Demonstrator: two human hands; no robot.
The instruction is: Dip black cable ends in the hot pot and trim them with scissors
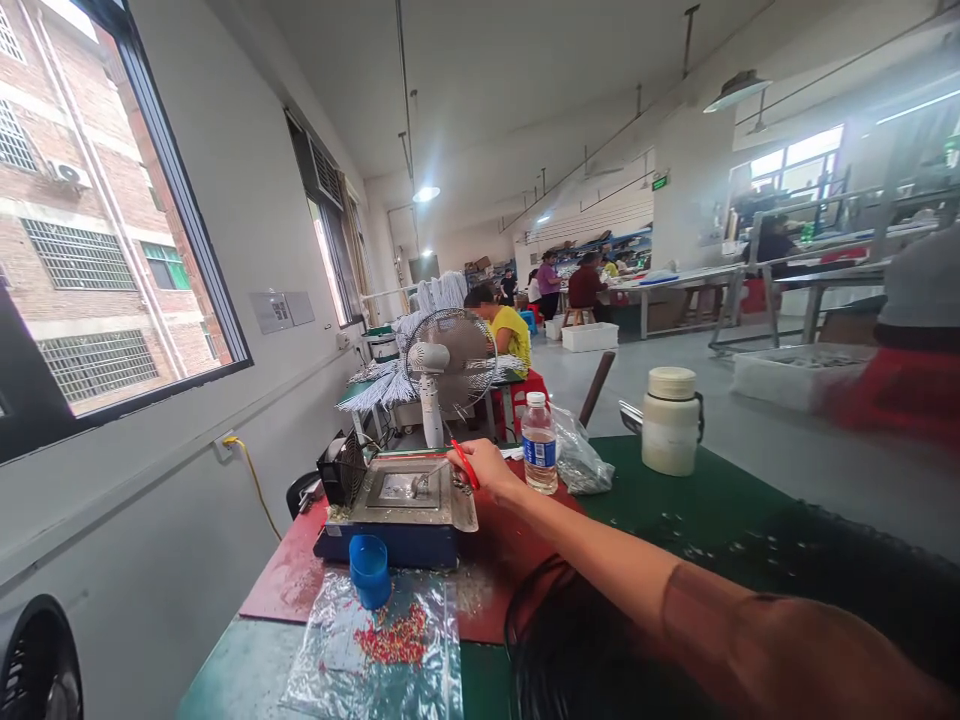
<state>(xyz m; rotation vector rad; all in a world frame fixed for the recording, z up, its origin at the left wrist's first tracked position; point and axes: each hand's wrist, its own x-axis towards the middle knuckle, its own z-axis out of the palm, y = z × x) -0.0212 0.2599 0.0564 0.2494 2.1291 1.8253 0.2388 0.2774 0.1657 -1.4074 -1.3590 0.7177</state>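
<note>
Evidently, the legible markings are few. The bottle, at 2 o'clock from the blue-based unit, carries a blue label with a pale panel; its lettering is too small to read. A green sign hangs in the far room at 1 o'clock in the view, its characters likewise unreadable. A small pale tag on the unit's front cannot be made out.

Right arm: bare forearm, extended from 4 o'clock towards the unit, hand above its right-hand edge. Of the hands, the right is closed, fingers curled round a red-handled tool; the left is out of view and its state cannot be told.

The unit rests on a red board on the green desk. Its metal top has a rectangular recess with silvery contents. A small black fan stands at its 10 o'clock. At 7 o'clock, a blue cup is set on a clear plastic sheet bearing small red and yellow pieces. A clear bag lies beside the bottle at 3 o'clock; a cream jar stands farther out
</note>
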